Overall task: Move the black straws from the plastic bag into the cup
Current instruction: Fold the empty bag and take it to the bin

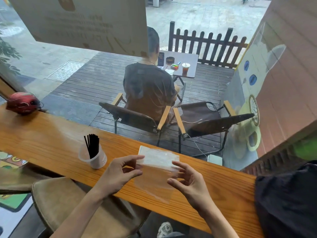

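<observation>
The black straws point(92, 145) stood bunched in the cup point(93, 157) on the wooden tabletop point(51, 143), just left of the left hand point(120, 174). That hand pinched the plastic bag's point(156, 170) upper left edge; the right hand point(187, 182) hovered at its right edge, fingers loosely spread.

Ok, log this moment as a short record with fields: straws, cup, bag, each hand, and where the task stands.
straws: black straws, bundled upright in the cup
cup: clear cup, on the wooden counter
bag: plastic bag, looks empty
left hand: left hand pinching the bag's top left edge
right hand: right hand, fingers spread at the bag's right edge
task: straws appear moved
</observation>
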